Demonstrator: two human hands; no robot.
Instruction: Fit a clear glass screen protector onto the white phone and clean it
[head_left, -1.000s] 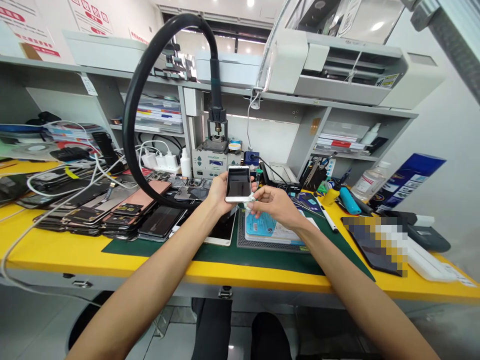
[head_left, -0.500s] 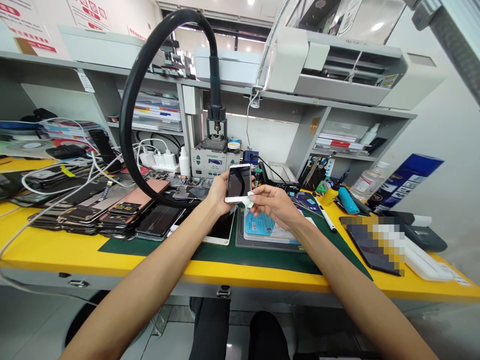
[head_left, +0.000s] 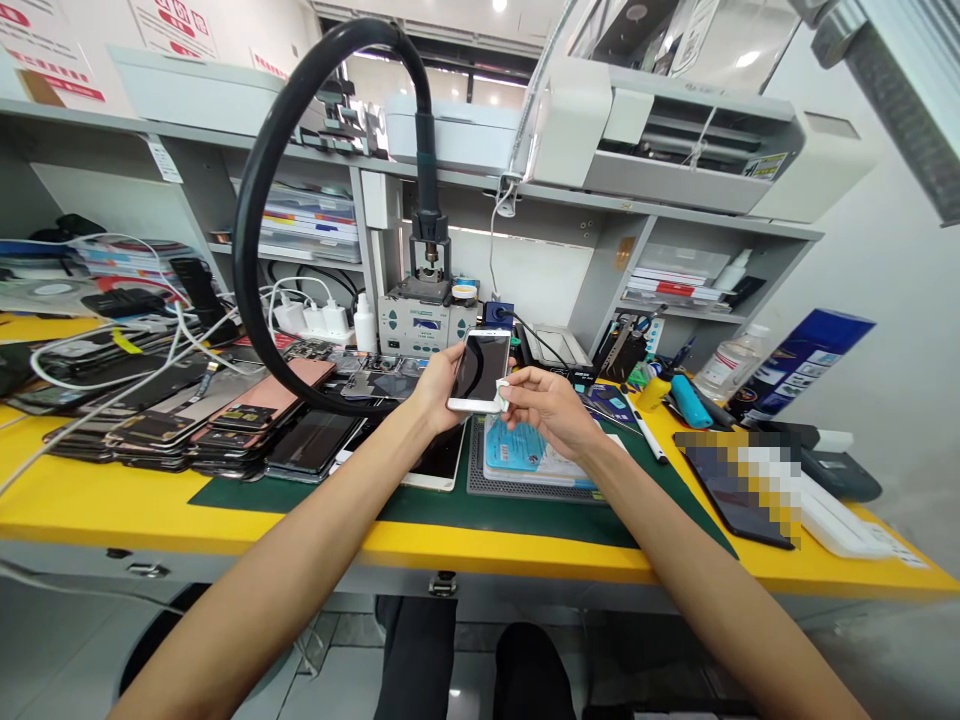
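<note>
My left hand (head_left: 433, 385) grips a white smartphone (head_left: 480, 368) by its left edge, holding it tilted above the green mat (head_left: 525, 510), dark screen facing me. My right hand (head_left: 551, 405) is closed on a small white wipe (head_left: 501, 396) and presses it against the phone's lower right corner. Below the hands a blue packet (head_left: 517, 448) lies on a grey grid pad (head_left: 480, 475), and another white phone (head_left: 439, 462) lies flat on the mat.
A pile of phone screens and back covers (head_left: 225, 420) covers the yellow bench at left, with white cables. A thick black hose (head_left: 259, 200) loops to a station (head_left: 420, 320) at the back. Pens, a blue bottle (head_left: 686, 400) and a blurred dark item (head_left: 742, 485) lie right.
The phone has tilted, its top leaning to the right, and the right hand's wipe has moved up onto its lower right corner. Both hands have drifted slightly left in the view.
</note>
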